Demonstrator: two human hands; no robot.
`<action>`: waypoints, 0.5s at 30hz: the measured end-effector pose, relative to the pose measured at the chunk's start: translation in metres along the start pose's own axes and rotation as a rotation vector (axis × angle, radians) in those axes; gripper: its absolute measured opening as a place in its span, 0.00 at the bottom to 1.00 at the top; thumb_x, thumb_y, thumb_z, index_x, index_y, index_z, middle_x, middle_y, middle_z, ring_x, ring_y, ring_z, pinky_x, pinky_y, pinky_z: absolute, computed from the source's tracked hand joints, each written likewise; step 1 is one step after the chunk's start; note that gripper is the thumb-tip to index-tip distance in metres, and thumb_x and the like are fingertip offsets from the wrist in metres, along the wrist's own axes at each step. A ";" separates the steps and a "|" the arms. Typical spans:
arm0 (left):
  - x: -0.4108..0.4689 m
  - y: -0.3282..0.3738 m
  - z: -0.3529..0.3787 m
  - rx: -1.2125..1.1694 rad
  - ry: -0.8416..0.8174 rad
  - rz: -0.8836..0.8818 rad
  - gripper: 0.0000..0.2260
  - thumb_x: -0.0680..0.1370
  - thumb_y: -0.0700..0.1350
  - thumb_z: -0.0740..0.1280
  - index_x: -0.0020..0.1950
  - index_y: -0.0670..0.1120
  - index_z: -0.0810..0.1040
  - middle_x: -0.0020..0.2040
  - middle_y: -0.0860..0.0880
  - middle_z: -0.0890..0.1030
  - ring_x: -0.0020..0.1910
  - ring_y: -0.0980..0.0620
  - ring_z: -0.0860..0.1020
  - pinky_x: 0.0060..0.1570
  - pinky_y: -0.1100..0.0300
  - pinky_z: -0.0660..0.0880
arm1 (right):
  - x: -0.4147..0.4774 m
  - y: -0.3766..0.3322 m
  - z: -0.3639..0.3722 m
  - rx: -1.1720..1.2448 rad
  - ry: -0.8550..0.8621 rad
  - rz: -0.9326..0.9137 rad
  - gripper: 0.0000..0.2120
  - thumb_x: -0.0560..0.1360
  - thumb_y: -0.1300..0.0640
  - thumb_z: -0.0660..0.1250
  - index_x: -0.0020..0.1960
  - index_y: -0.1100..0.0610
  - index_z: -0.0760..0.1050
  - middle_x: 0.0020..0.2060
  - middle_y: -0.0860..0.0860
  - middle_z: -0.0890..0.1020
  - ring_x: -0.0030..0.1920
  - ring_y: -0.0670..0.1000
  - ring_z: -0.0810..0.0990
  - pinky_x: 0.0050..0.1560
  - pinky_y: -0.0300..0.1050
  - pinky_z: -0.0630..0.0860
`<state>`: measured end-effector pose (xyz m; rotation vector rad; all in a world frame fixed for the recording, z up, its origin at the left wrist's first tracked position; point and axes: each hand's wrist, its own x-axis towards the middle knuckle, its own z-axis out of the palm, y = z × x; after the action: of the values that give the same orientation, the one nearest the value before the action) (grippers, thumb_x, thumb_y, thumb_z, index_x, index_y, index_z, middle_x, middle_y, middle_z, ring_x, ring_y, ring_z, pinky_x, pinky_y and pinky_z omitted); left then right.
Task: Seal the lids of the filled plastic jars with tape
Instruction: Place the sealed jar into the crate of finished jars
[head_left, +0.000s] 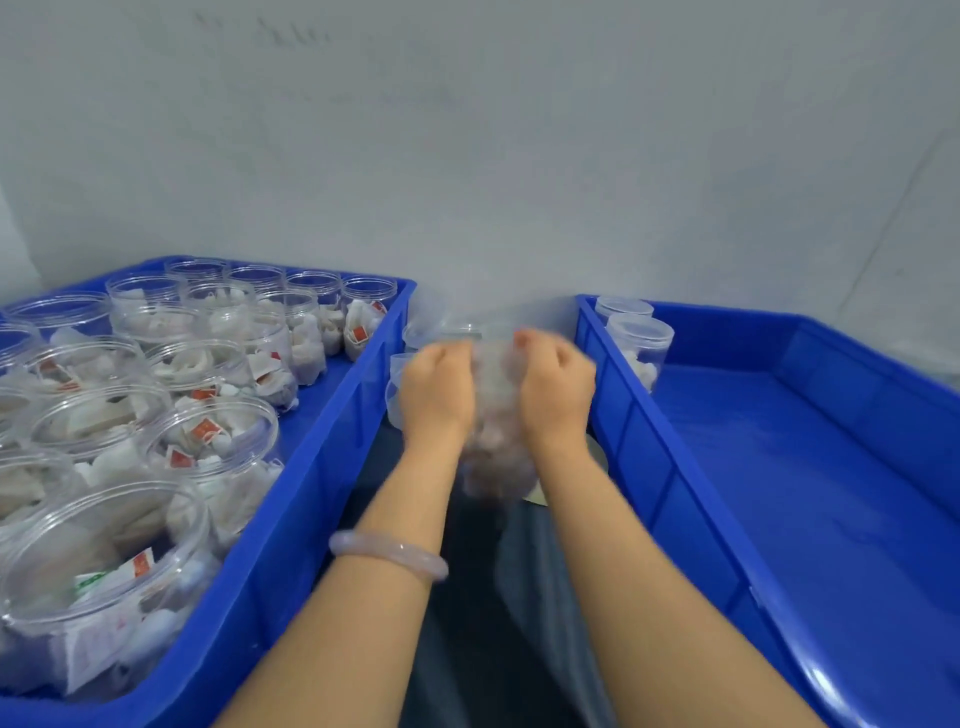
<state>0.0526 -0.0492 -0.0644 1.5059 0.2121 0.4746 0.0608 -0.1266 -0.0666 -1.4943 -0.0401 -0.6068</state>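
Open, filled jars (104, 545) are being crowded into the left bin (291, 519), while two lidded jars (640, 343) are being kept in the far corner of the right bin (649, 467). Between the bins, a motion-blurred jar (496, 415) is being gripped from either side, the fingers of the left hand (436, 389) and right hand (556, 387) being curled round its upper part. A slip or a crookedly seated lid is being risked: smooth plastic, handled this quickly, could be sent into the gap below.
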 end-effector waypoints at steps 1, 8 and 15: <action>-0.001 0.022 0.009 -0.055 -0.018 0.043 0.09 0.75 0.43 0.62 0.35 0.46 0.76 0.39 0.47 0.78 0.45 0.45 0.76 0.50 0.49 0.74 | 0.009 -0.021 -0.003 0.039 0.030 -0.065 0.17 0.73 0.59 0.62 0.40 0.76 0.70 0.31 0.59 0.71 0.36 0.51 0.67 0.38 0.46 0.65; -0.003 0.104 0.103 -0.240 -0.321 0.292 0.08 0.77 0.44 0.65 0.53 0.43 0.79 0.56 0.42 0.80 0.59 0.44 0.76 0.61 0.51 0.72 | 0.081 -0.107 -0.072 -0.010 0.294 -0.336 0.16 0.66 0.52 0.56 0.40 0.57 0.80 0.33 0.44 0.81 0.41 0.48 0.80 0.45 0.42 0.75; -0.032 0.002 0.155 0.364 -0.561 0.157 0.17 0.80 0.50 0.61 0.67 0.47 0.73 0.64 0.44 0.76 0.62 0.45 0.74 0.61 0.55 0.70 | 0.083 0.013 -0.159 -0.506 0.340 0.081 0.21 0.76 0.52 0.51 0.63 0.54 0.76 0.62 0.56 0.76 0.63 0.55 0.70 0.61 0.44 0.63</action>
<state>0.0893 -0.2031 -0.0567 1.9600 -0.2765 0.1224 0.0831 -0.3047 -0.0631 -1.8450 0.4649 -0.8380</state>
